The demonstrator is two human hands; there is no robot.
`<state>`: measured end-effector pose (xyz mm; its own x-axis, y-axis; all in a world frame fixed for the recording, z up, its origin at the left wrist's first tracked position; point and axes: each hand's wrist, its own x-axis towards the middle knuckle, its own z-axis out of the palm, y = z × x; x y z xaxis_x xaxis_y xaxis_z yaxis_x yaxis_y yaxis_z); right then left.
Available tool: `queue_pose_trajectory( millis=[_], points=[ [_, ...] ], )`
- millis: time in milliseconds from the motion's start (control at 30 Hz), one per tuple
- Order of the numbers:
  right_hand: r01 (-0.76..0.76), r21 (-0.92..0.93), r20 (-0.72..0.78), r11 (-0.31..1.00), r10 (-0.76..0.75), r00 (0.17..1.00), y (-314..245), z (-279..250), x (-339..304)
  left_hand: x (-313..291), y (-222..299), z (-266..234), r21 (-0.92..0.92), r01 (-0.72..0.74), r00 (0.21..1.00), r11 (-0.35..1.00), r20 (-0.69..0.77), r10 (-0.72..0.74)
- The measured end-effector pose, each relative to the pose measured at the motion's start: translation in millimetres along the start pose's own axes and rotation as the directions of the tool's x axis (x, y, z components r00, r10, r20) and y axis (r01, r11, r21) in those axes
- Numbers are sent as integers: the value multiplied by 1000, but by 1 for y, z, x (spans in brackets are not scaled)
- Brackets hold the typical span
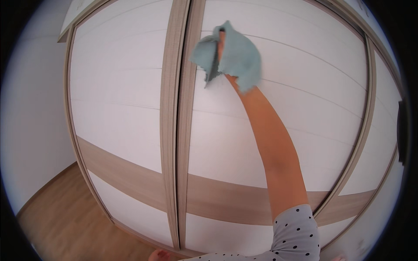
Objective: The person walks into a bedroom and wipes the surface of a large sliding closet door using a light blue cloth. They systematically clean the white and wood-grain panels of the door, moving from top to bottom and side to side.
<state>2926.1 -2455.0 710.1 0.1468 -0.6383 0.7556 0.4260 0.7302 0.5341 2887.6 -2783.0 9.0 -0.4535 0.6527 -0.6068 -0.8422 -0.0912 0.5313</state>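
Observation:
My right arm stretches up from the lower right, bent slightly, in a short white sleeve with black dots. My right hand (221, 43) holds a light blue-green cleaning cloth (241, 54) up at the white sliding wardrobe door (226, 143). The cloth drapes over most of the hand, so only one finger with a dark nail and the wrist show. One ragged flap of cloth hangs left of that finger, close to the door's wood-toned vertical frame (187, 95). The cloth looks a little blurred. My left hand cannot be made out.
Another white door panel (117, 87) stands left of the frame. A wood-toned band (226, 187) crosses the doors low down. Wooden floor (65, 217) and a pale wall (35, 108) lie to the left. A small patch of skin (159, 255) shows at the lower edge.

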Motion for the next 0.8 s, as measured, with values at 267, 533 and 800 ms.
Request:
queue_pose_trajectory(
  millis=[267,533,800],
  points=[
    [-121,158,405,980,48,913,-26,27,34,7,91,62,247,-417,892,875,-74,446],
    [206,-107,400,973,-147,905,91,-48,8,-106,248,373,90,-628,-454,-773,764,458],
    [-62,-301,161,951,115,980,279,-183,-73,-74,309,408,69,-45,-470,-997,879,82]
  ],
)
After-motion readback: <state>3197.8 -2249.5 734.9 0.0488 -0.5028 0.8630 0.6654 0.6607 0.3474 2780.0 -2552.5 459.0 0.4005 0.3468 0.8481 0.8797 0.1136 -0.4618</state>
